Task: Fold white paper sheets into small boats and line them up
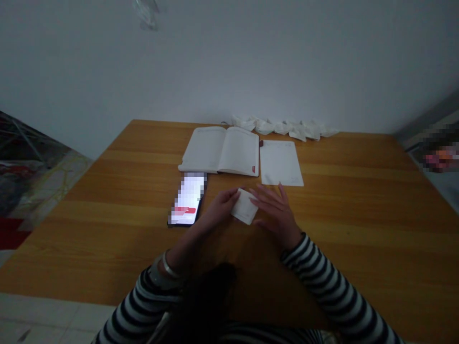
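A small folded piece of white paper [245, 207] is held above the wooden table, near the middle of the view. My left hand [223, 204] pinches its left edge, thumb on top. My right hand [274, 209] is at the paper's right side with fingers stretched out and apart; the fingertips reach the upper right edge, and I cannot tell whether they press on it. Just beyond the hands lies a loose white sheet [281, 162]. An open notebook [238, 150] lies to the left of that sheet.
A phone [188, 198] with a lit screen lies left of my left hand, just below the notebook. Several crumpled or folded white papers [283, 128] line the table's back edge against the wall [251, 57]. The wooden table [358, 215] extends widely to both sides.
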Demonstrator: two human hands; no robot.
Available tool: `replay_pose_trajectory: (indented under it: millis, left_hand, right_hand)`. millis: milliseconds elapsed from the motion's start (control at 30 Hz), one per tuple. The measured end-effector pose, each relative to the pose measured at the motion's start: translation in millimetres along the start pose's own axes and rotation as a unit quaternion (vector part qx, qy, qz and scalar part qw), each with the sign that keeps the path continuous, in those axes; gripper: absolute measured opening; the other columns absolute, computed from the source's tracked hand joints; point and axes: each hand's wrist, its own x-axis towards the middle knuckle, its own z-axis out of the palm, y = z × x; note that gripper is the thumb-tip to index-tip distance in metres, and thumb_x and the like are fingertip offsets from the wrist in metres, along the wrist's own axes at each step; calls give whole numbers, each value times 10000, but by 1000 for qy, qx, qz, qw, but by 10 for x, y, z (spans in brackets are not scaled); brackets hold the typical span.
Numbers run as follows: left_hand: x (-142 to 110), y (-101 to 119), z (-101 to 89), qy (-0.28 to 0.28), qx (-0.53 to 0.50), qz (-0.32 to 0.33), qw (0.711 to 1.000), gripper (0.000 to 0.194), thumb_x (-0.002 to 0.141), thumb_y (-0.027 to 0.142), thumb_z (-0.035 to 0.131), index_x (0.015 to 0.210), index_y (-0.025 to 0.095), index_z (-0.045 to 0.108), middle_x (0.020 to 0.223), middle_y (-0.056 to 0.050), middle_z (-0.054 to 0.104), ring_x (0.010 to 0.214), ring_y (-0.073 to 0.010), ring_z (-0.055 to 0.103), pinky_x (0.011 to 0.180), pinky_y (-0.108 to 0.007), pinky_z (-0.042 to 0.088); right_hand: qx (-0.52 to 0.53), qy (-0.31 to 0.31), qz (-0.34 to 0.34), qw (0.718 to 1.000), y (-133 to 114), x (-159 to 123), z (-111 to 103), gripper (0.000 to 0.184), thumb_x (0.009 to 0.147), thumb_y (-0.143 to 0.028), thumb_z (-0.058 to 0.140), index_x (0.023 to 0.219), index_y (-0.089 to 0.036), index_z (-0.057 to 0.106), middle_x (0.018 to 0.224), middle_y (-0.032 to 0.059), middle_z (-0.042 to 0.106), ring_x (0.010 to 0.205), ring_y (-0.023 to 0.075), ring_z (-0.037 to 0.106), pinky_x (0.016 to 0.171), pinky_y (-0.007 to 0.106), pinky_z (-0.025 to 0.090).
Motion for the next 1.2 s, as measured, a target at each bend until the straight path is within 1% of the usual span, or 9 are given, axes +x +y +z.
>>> replay_pose_trajectory:
  millis: [67,167,267,333,467,600,767,967,1200]
  left_hand:
    - [-12,57,-34,-18,-4,2,1000,512,847,479,648,1229,138,672,830,-68,726,643,-136,603,577,-232,443]
    - [-33,116,-35,-44,-24,5,999,494,866,423,646,1280,154,641,891,-88,730,709,-144,624,615,-242,458]
    - [-52,151,-10,-50,-31,12,998,600,845,365,685,1397,189,529,814,-56,712,645,-121,599,592,-236,447]
    - [-66,165,13,-68,-37,20,997,701,828,324,707,1464,214,433,825,-44,704,647,-116,598,601,-233,451]
    - [-95,165,58,-116,-51,34,991,740,818,290,712,1485,223,397,876,-55,701,691,-129,610,622,-240,465]
    - [-115,177,66,-86,-39,44,995,585,840,306,688,1397,220,530,984,-100,730,769,-159,647,678,-265,498]
    - [-113,188,66,-94,37,98,990,292,792,319,733,1059,202,763,1121,-98,732,990,-225,662,887,-352,511]
    - [-98,114,157,46,60,152,986,147,746,271,760,863,194,805,881,-72,774,831,-204,695,789,-311,543]
    - [-94,68,202,132,25,93,987,160,707,298,797,800,168,796,778,-61,780,701,-189,701,724,-313,565]
  right_hand:
    - [3,-10,41,999,49,-17,-52,427,931,-258,580,1352,-331,557,1418,34,566,1385,264,434,1169,623,215]
    - [52,-20,96,994,75,-46,-58,518,956,-139,460,1434,-337,469,1388,39,597,1293,239,538,1099,534,401]
    - [167,-26,139,976,34,-56,-20,608,927,-169,530,1494,-319,371,1433,69,551,1179,236,627,956,435,544]
    - [223,-14,150,963,-8,-50,7,574,885,-200,614,1432,-310,481,1365,77,614,1083,232,678,868,384,585]
    - [263,65,164,949,-45,-41,49,223,846,-209,658,1023,-275,777,971,57,779,856,209,734,762,344,600]
    - [271,120,220,929,-13,-55,81,149,806,-221,683,887,-261,801,892,51,787,799,210,738,737,347,601]
    - [275,228,319,878,-16,-31,112,55,742,-254,740,721,-221,778,719,39,770,656,193,713,639,320,594]
    - [307,253,347,850,-48,17,145,111,635,-259,827,626,-199,733,626,26,732,572,166,662,551,274,545]
    - [335,235,367,836,-48,40,144,172,627,-255,820,577,-184,671,565,2,690,505,130,603,496,233,484]
